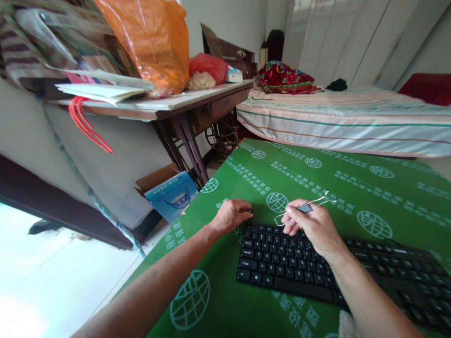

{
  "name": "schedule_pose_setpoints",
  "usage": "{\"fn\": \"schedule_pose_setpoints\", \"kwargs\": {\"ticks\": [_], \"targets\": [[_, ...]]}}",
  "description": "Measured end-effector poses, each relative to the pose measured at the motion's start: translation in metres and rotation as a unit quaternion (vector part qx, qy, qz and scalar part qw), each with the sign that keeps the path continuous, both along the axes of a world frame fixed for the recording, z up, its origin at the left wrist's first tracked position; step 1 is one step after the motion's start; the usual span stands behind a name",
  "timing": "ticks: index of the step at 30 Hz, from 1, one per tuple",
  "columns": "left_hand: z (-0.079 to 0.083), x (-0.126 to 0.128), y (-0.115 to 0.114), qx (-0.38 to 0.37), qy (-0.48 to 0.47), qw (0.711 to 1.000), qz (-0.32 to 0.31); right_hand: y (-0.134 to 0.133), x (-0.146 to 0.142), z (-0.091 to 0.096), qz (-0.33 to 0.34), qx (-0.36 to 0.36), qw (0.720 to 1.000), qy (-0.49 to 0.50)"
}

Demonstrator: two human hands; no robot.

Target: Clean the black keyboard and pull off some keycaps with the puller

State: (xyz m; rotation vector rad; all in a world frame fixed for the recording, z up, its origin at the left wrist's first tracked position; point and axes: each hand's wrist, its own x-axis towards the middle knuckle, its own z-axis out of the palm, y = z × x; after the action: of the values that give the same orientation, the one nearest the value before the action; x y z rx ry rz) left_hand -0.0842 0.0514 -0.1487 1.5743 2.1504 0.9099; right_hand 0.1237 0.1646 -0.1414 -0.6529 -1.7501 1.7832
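A black keyboard (282,256) lies on the green board (225,272) in front of me. My left hand (231,216) is closed just above the keyboard's far left corner, pinching a small black keycap (250,211) between thumb and fingertips. Over the top rows of keys, my right hand (310,225) grips a wire keycap puller (305,208) by its grey middle. One thin wire loop of the puller points left toward the keycap, and its other wire ends stick out to the upper right. My right forearm hides part of the keyboard.
On the left stands a table (169,105) holding an orange plastic bag (158,42), a red bag (209,68) and papers. Below it are a blue box (172,197) and a treadle wheel. A bed (334,115) with folded red bedding (283,77) stands beyond the board.
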Motion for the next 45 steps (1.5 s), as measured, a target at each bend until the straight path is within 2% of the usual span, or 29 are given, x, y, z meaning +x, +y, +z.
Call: {"fn": "schedule_pose_setpoints", "kwargs": {"ticks": [7, 14, 32, 39, 45], "targets": [[-0.01, -0.012, 0.016, 0.009, 0.066, 0.995, -0.072, 0.002, 0.0, -0.003, -0.01, -0.002, 1.0, 0.0], [-0.018, -0.017, 0.016, 0.014, 0.09, 0.993, -0.076, 0.002, 0.001, -0.005, -0.007, -0.001, 1.0, -0.002], [-0.015, -0.017, 0.02, -0.007, 0.095, 0.992, -0.079, -0.003, 0.001, -0.005, 0.011, -0.009, 1.0, -0.015], [-0.013, -0.016, 0.018, -0.008, 0.078, 0.995, -0.067, -0.007, 0.001, -0.002, 0.039, 0.074, 0.995, -0.045], [-0.003, -0.01, -0.001, 0.012, 0.022, 0.999, -0.04, -0.011, 0.001, 0.005, 0.045, 0.117, 0.99, -0.063]]}}
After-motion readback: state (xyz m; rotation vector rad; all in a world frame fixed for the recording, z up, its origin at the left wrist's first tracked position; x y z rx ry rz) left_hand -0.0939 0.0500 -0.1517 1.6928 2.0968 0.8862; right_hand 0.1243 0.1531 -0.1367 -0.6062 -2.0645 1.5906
